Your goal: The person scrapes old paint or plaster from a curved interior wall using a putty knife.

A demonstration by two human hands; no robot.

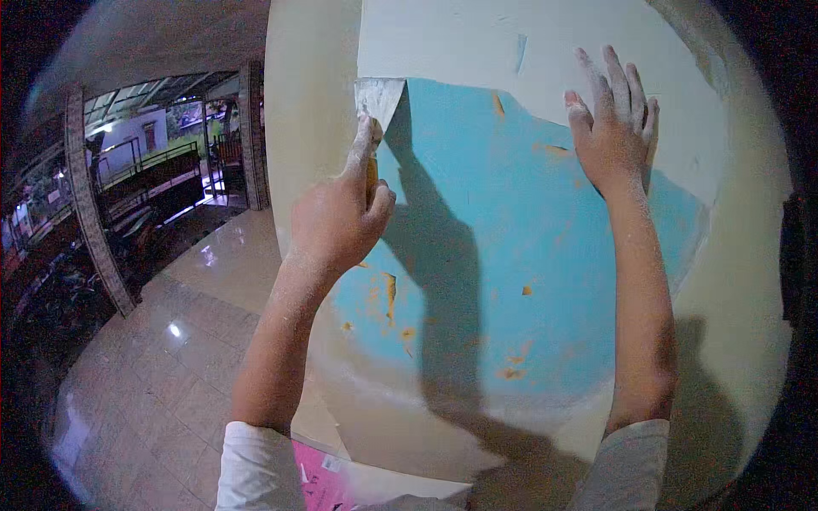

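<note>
My left hand (341, 213) is closed round the yellow handle of a putty knife (381, 95), its index finger stretched along the blade. The blade's wide edge touches the wall at the border between a white coat (460, 43) above and a blue painted patch (511, 221) below. Both blade and fingers carry white smears. My right hand (615, 136) lies with fingers spread against the white coat at the upper right, holding nothing. Brownish chipped spots (390, 296) dot the blue patch.
A cream wall surface (311, 94) surrounds the patch. Below it lies a pink printed package (324, 477). Glossy floor tiles (179, 341) stretch to the left, toward a pillar (98, 204) and a dark metal gate (158, 183).
</note>
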